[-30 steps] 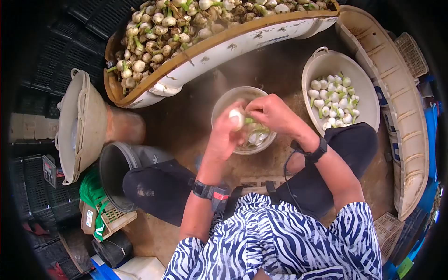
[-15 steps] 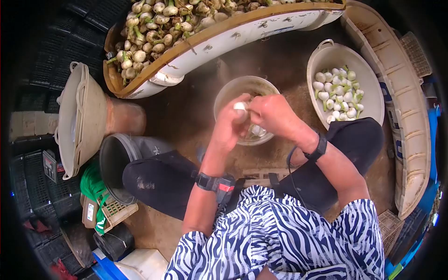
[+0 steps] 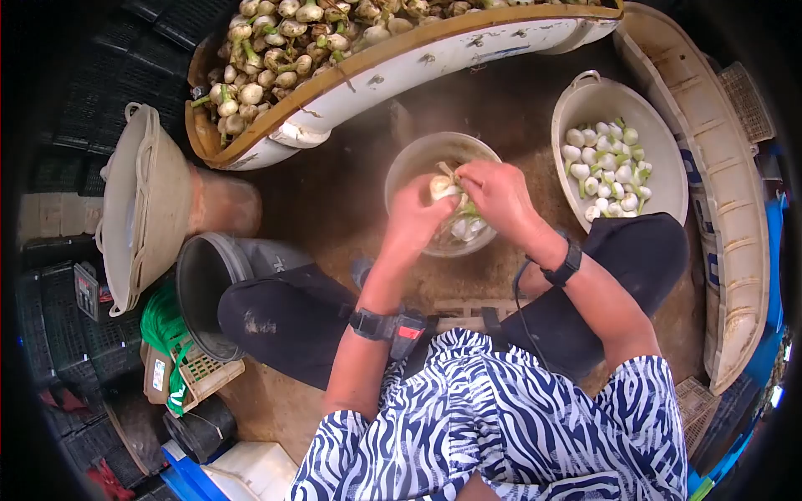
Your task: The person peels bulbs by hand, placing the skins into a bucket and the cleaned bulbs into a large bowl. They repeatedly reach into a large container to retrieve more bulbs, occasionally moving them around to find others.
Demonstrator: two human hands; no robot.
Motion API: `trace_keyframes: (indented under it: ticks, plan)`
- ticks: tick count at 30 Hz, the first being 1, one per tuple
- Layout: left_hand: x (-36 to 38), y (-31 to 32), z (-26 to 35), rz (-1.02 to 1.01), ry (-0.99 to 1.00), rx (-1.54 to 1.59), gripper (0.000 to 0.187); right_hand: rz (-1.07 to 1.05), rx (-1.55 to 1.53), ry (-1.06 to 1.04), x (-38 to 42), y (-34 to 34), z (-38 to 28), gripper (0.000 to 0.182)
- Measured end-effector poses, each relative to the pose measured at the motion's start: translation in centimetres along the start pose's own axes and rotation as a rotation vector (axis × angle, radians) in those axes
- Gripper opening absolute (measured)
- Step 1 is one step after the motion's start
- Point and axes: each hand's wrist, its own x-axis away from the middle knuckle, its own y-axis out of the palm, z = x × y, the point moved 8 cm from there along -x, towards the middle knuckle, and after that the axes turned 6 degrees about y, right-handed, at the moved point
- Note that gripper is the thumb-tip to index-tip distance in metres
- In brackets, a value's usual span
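Over a round bucket (image 3: 403, 159), my left hand (image 3: 413, 209) is closed around a pale bulb (image 3: 442, 187) that looks like fresh garlic. My right hand (image 3: 499, 196) is closed beside it, fingers pinching the bulb's stem or outer skin; the fingertips partly hide what they grip. Below the hands, white and green peelings (image 3: 466, 227) lie in the bucket. To the right, an oval basin (image 3: 576, 96) holds several clean white bulbs (image 3: 614, 167) with short green stems. Ahead, a long white trough (image 3: 376, 83) is heaped with brownish, unpeeled bulbs (image 3: 284, 50).
Stacked pale tubs (image 3: 142, 209) lean on their side at the left, near a dark grey bucket (image 3: 209, 292). Green cord (image 3: 164, 330) lies on a small crate (image 3: 209, 371). A long beige panel (image 3: 735, 217) runs along the right. Black crates (image 3: 75, 326) line the left.
My left hand has turned and lowered slightly, showing more of the bulb. My right hand has shifted a little right, with its fingers now at the bulb's upper side.
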Motion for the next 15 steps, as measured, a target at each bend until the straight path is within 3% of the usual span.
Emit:
trace_keyframes:
  ticks: [2,3,5,8,9,11,12,14,15]
  plan:
    - [0.4,0.0,3.1,0.077,0.304,-0.454,0.048,-0.092,-0.047,0.308,-0.5,0.6,2.9,0.009]
    - [0.2,0.2,2.6,0.07,0.303,-0.452,0.048,-0.09,-0.044,0.315,-0.7,0.9,4.1,0.009]
    - [0.9,0.8,4.0,0.118,0.708,-0.639,0.048,-0.248,-0.39,0.536,-0.2,3.4,7.8,0.013]
    - [0.9,0.7,3.4,0.171,0.78,-0.616,0.044,-0.37,-0.518,0.565,-0.4,3.0,6.9,0.016]
    - [1.0,1.0,3.5,0.173,0.78,-0.615,0.044,-0.398,-0.6,0.562,-0.5,2.8,6.1,0.015]
    - [-0.3,-0.2,0.1,0.197,0.313,-0.008,0.039,-0.405,-0.567,0.454,-0.9,2.3,4.5,0.015]
    - [-0.2,-0.5,0.4,0.207,0.313,-0.006,0.039,-0.403,-0.538,0.348,-1.1,2.2,3.5,0.014]
    - [-0.4,0.0,-0.8,0.089,0.085,0.075,0.038,-0.375,-0.506,0.376,-1.0,2.3,3.7,0.014]
    - [-0.5,-0.3,-0.9,0.089,0.086,0.074,0.038,-0.339,-0.472,0.412,-0.8,2.2,4.3,0.014]
